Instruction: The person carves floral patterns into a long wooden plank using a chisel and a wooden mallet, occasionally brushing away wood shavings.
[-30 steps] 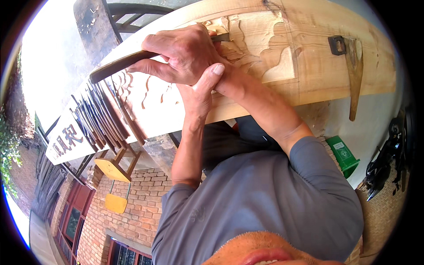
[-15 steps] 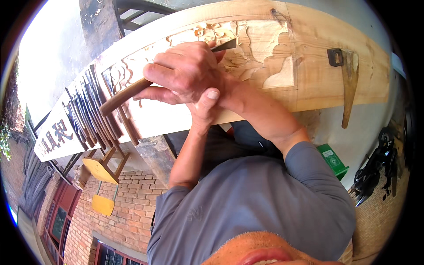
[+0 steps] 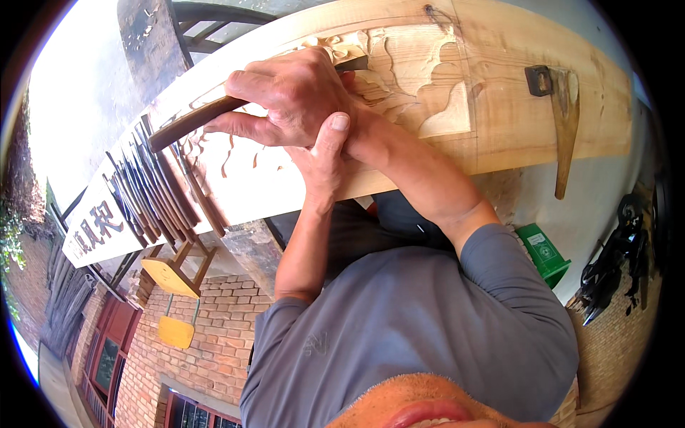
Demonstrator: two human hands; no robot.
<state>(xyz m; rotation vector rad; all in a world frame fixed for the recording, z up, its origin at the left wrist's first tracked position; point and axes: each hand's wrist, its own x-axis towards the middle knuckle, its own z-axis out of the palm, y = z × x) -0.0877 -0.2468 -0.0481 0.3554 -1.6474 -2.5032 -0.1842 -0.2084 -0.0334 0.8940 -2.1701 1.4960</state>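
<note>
My right hand (image 3: 289,96) is closed around the wooden handle of a carving chisel (image 3: 187,125). The handle sticks out to the left, and the flat metal blade points right over the carving. Crossing beneath it, my left hand (image 3: 319,162) lays its thumb on my right wrist. Its fingers are mostly hidden; a fingertip shows beside the blade, seemingly closed on the chisel. Under both hands is a long pale wooden board (image 3: 524,135) with a carved relief (image 3: 421,68) of curling, leaf-like shapes. The cutting edge's contact with the wood is hard to make out.
Several chisels (image 3: 153,189) lie side by side across the board's left part, near dark painted characters. A tool with a black metal head and tapered wooden handle (image 3: 566,128) rests on the right. Beyond are a yellow chair (image 3: 171,277), a green box (image 3: 544,253) and a dark bench (image 3: 151,43).
Both hands have moved slightly up and left in the picture, carrying the chisel along. Its handle now lies higher, with less blade showing. The whole view has shifted a little too.
</note>
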